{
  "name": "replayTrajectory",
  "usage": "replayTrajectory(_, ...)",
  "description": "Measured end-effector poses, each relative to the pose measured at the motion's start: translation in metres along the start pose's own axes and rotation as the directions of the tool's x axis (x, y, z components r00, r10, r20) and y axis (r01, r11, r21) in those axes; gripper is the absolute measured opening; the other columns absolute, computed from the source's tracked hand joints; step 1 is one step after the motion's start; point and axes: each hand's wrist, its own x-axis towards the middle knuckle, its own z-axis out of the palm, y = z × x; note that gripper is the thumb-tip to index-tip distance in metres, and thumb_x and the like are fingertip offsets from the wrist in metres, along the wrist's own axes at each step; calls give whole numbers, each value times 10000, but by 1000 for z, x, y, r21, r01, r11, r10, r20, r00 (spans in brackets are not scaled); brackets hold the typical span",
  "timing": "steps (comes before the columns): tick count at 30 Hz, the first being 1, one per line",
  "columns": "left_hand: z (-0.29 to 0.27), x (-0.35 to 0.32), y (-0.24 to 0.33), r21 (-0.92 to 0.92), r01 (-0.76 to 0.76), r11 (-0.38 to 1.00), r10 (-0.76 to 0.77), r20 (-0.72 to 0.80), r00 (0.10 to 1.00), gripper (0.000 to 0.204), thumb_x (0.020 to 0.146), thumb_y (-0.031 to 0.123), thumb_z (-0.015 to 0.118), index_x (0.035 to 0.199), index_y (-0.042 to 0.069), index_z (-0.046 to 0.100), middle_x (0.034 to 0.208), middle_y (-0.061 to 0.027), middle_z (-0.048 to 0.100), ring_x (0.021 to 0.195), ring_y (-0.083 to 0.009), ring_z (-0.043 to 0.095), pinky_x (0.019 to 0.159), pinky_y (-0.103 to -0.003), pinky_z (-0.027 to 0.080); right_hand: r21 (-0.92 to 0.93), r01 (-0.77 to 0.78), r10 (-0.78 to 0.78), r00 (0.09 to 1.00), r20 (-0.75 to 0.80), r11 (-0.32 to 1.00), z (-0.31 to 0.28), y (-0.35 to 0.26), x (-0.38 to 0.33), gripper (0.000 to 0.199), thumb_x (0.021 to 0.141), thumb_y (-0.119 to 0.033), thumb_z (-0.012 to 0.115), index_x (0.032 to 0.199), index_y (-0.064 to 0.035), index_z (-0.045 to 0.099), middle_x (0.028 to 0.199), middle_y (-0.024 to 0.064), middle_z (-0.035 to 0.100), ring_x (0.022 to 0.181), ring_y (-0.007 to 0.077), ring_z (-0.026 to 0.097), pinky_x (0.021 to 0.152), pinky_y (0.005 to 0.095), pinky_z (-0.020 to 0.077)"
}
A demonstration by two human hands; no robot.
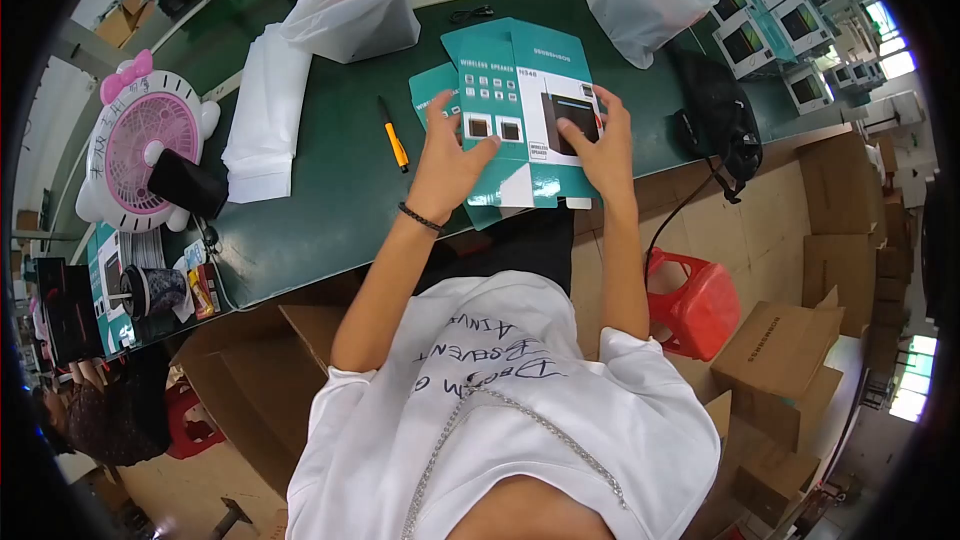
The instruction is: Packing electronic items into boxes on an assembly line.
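Observation:
A flat, unfolded teal-and-white cardboard box (520,90) lies at the front edge of the green table (330,210), with a speaker pictured on its panel. My left hand (452,158) grips its left side, thumb on the printed face and fingers at the edge. On the right side my right hand (605,148) does the same, its thumb lying over the pictured speaker. Part of another teal box piece (424,90) shows beneath, at the left. A yellow-and-black pen-shaped tool (393,140) rests left of my left hand.
White sleeves (265,110) and a filled plastic bag (375,15) lie back left, near a pink fan (150,145). Another plastic bag (650,5), a black bag (720,110) and stacked boxes (770,15) stand right. A red stool (700,300) and cartons (780,345) occupy the floor. Another person (115,400) is at left.

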Motion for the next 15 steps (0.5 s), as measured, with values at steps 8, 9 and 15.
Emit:
replayTrajectory(8, -17, 17, 185, 418, -702, 577, 472, 530, 704, 497, 810, 36, 768, 1279, 19, 604, 1021, -138, 703, 952, -236, 685, 836, -313, 521, -332, 646, -725, 644, -246, 687, -90, -148, 19, 1048, 664, -418, 928, 1526, -126, 408, 1549, 162, 423, 1434, 382, 375, 1172, 508, 254)
replayTrajectory(9, -15, 12, 207, 420, -708, 568, 482, 527, 700, 497, 810, 36, 768, 1279, 19, 604, 1021, -138, 703, 952, -236, 685, 836, -313, 521, -391, 694, -788, 593, -166, 604, -90, -157, 30, 985, 672, -361, 914, 1514, -164, 443, 1423, 116, 508, 1351, 333, 449, 1150, 495, 264)
replayTrajectory(15, -67, -37, 213, 534, -723, 438, 847, 24, 531, 867, 839, 240, 832, 1525, 10, 356, 1407, -165, 549, 1287, -266, 551, 1139, -388, 388, -99, 669, -609, 592, -528, 737, -84, -152, 49, 723, 773, -155, 892, 1402, -99, 541, 1089, 70, 617, 1040, 246, 598, 942, 380, 473)
